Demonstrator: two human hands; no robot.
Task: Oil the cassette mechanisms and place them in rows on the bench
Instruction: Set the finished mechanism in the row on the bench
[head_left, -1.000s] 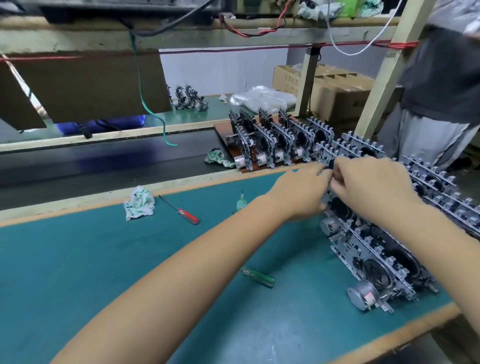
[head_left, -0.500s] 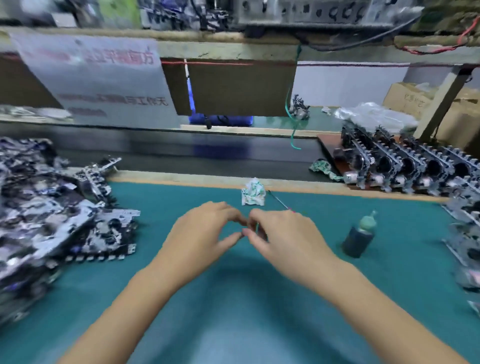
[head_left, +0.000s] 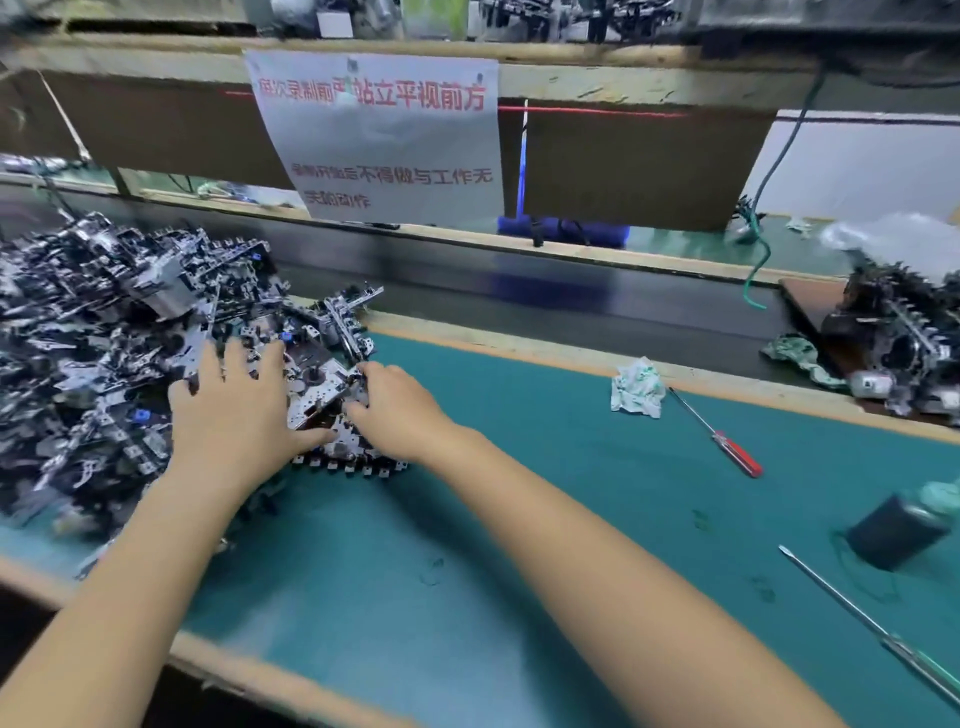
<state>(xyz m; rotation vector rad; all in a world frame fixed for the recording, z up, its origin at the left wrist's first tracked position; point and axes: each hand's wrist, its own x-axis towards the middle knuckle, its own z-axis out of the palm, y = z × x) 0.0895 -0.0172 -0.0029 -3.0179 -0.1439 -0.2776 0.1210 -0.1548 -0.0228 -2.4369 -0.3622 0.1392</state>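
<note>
Δ: both hands moved from mid-bench to mechanism pile (head_left: 104, 332) | left hand (head_left: 234, 400) flat, fingers spread on pile | right hand (head_left: 395, 410) pinching cassette mechanism (head_left: 332, 395) at pile's right edge | next unit pickup; oil bottle (head_left: 898, 525) far right of pile

Even bright light; motion-blurred, wide-angle-bent edges

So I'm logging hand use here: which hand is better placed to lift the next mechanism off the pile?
Probably the right hand: its fingers already curl around the cassette mechanism at the pile's edge. The left hand lies flat, fingers spread, steadying it.
</note>
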